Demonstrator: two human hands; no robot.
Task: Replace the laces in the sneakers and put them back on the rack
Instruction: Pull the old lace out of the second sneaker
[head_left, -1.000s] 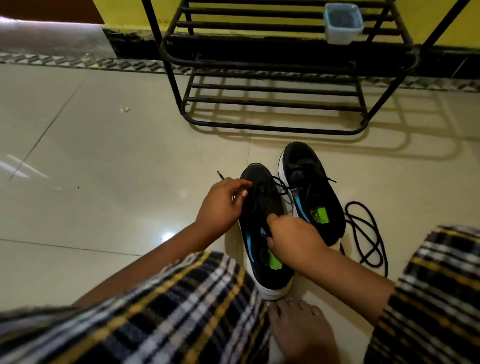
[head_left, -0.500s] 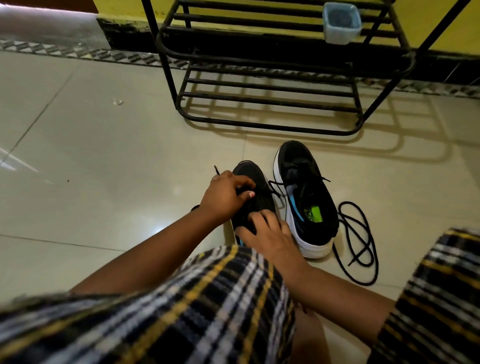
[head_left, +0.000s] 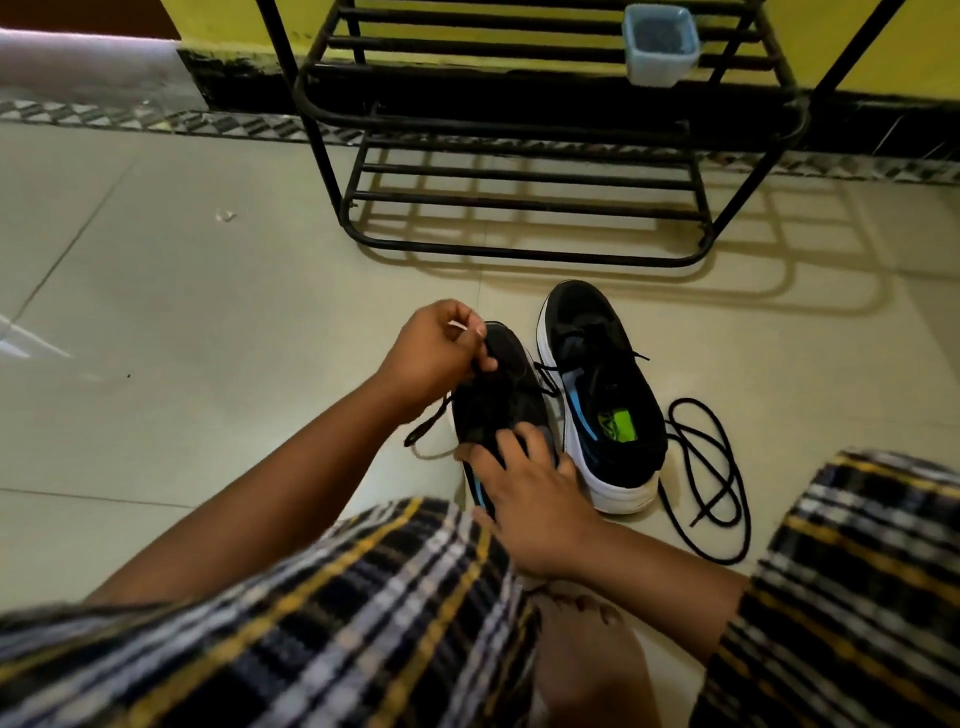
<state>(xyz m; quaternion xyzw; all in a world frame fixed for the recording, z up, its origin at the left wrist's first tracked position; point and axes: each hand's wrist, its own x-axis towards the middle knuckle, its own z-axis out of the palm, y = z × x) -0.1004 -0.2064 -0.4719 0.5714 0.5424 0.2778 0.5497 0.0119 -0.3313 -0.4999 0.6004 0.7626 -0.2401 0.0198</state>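
- Left hand (head_left: 434, 348): fingers curled, pinching a black lace (head_left: 431, 423) just above the toe of the near sneaker (head_left: 498, 400). One lace end hangs down below the wrist to the floor (head_left: 208, 322).
- Right hand (head_left: 530, 483): fingers spread and laid over the tongue and collar of the near sneaker, pressing it down; whether the thumb wraps the side cannot be told.
- Near sneaker sits on the floor between both hands, toe pointing away from the person.
- Second sneaker (head_left: 602, 395) stands just right of the right hand, touching or nearly touching the first; black upper, white sole, green insole label.
- Loose black lace (head_left: 711, 478) coiled on the floor further right of that sneaker.
- Black metal rack (head_left: 519, 197) stands well beyond the hands, against the wall; a small blue container (head_left: 658, 44) sits on an upper shelf.
- Checked cloth (head_left: 363, 613) covers the knees in the foreground.
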